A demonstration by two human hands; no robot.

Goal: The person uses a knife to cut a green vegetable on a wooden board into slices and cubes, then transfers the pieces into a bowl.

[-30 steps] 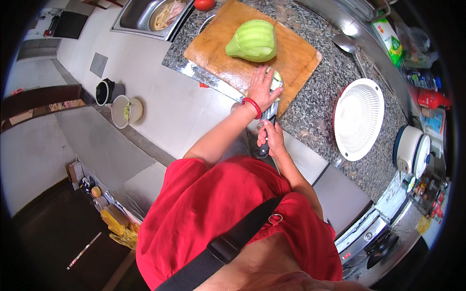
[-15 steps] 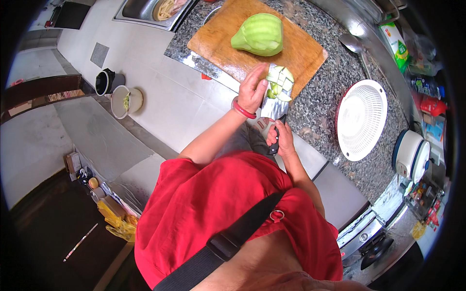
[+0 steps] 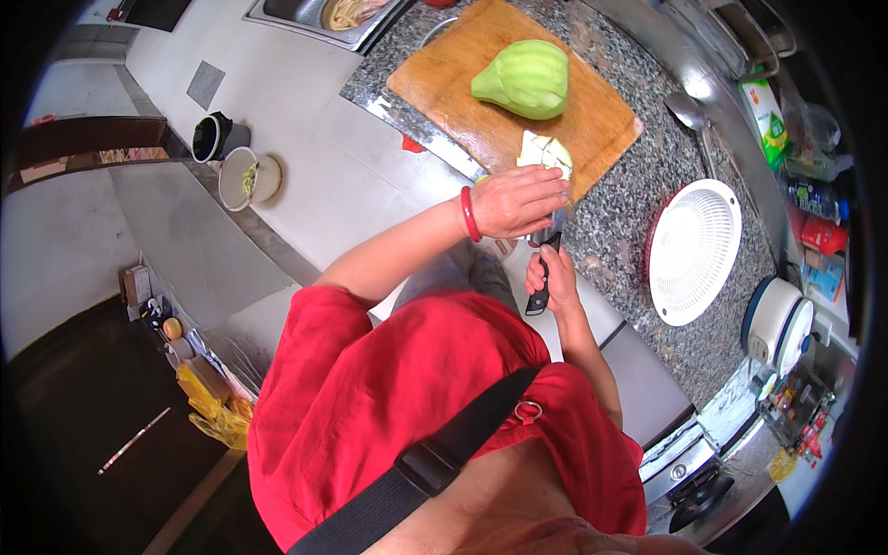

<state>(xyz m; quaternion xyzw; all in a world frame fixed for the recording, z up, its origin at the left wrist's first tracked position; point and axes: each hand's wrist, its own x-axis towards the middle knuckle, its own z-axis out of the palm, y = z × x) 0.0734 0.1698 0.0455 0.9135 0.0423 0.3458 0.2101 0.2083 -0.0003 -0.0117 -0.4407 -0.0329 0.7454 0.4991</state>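
A wooden cutting board [image 3: 481, 102] lies on the speckled granite counter. A large peeled green gourd half [image 3: 524, 78] rests on it. Near the board's front corner sit cut pale green gourd pieces [image 3: 546, 151]. My left hand [image 3: 518, 200], with a red bangle on the wrist, lies flat over the knife blade just below those pieces. My right hand [image 3: 549, 276] grips the black handle of the knife [image 3: 540, 287], at the counter's front edge. The blade is mostly hidden under my left hand.
A white round colander [image 3: 694, 250] sits on the counter to the right. A metal ladle [image 3: 690, 113] lies beyond it. A rice cooker [image 3: 775, 322] stands at the far right. A sink [image 3: 324, 11] is at the top left. Bowls [image 3: 248, 176] stand on the floor.
My left hand has shifted from holding the cut gourd pieces to lying flat across the knife blade. The view has tilted, so the board appears lower.
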